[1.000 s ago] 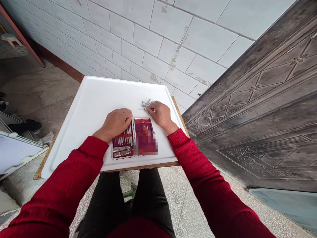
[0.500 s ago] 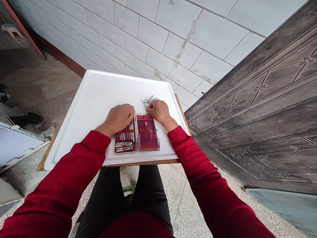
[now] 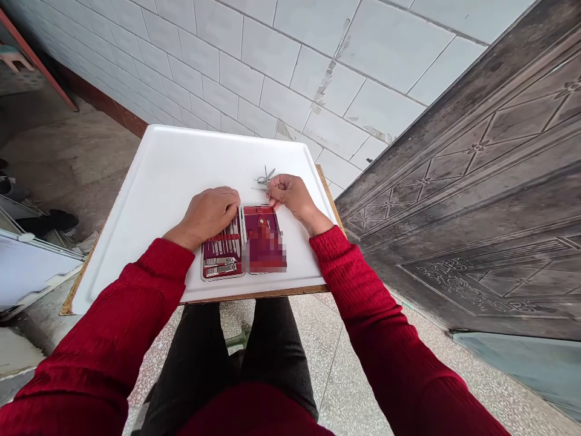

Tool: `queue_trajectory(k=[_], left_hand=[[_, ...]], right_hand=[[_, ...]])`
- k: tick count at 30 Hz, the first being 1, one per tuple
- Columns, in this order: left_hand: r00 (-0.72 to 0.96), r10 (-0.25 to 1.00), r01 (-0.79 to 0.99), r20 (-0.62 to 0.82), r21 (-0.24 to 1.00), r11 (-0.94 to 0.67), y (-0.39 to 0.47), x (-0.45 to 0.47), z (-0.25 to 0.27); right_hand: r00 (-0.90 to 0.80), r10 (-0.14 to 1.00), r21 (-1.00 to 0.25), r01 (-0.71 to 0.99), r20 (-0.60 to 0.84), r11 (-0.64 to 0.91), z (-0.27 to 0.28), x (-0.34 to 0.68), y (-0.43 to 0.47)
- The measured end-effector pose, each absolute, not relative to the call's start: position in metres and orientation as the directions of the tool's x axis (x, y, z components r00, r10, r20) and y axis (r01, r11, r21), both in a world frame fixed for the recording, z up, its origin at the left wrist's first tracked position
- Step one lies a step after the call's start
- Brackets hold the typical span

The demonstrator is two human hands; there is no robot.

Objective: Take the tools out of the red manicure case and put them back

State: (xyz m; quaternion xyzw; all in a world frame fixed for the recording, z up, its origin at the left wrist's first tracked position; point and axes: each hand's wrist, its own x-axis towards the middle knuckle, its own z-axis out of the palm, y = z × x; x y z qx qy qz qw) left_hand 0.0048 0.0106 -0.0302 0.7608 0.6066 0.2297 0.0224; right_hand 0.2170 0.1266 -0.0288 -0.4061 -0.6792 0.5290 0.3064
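Note:
An open manicure case (image 3: 244, 230) lies on the white board, its left half holding several slim metal tools (image 3: 227, 243) under a red strap and nail clippers (image 3: 220, 266). My left hand (image 3: 211, 212) curls closed over the upper part of that half; its fingertips are hidden at the case's edge. Beyond the case's right half, my right hand (image 3: 290, 197) is closed in a pinch on a slim metal manicure tool (image 3: 265, 172). Small scissors (image 3: 269, 176) lie just past those fingertips. Part of the case's right half is blurred out.
The white board (image 3: 149, 181) rests on a wooden-edged table (image 3: 200, 299) against a tiled wall (image 3: 267, 54). A dark carved panel (image 3: 454, 200) stands close on the right. A white rack-like item (image 3: 40, 260) is on the floor at left.
My right hand has lifted slightly and turned, with a slim metal tool now showing upright at its fingertips. My left hand stays on the case. The whole view has shifted a little.

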Motion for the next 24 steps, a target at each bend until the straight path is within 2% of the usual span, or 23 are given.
queue_trajectory(k=[8,13,17,24], left_hand=[[0.182,0.925,0.900,0.334,0.322,-0.293,0.013,0.002,-0.033],[0.202,0.925,0.893,0.321,0.329,-0.308,0.012,0.001,-0.030],[0.190,0.932,0.896,0.310,0.333,-0.294,0.012,0.001,-0.030],[0.214,0.919,0.883,0.332,0.338,-0.327,0.014,-0.002,-0.034]], right_hand=[[-0.580,0.814,-0.975,0.196,-0.032,0.101,-0.017,0.223,0.117],[-0.695,0.713,-0.995,0.051,-0.099,-0.089,-0.016,0.223,0.113],[-0.741,0.657,-0.981,0.018,-0.141,-0.191,-0.016,0.222,0.110],[-0.709,0.691,-0.988,0.063,-0.142,-0.138,-0.015,0.224,0.109]])
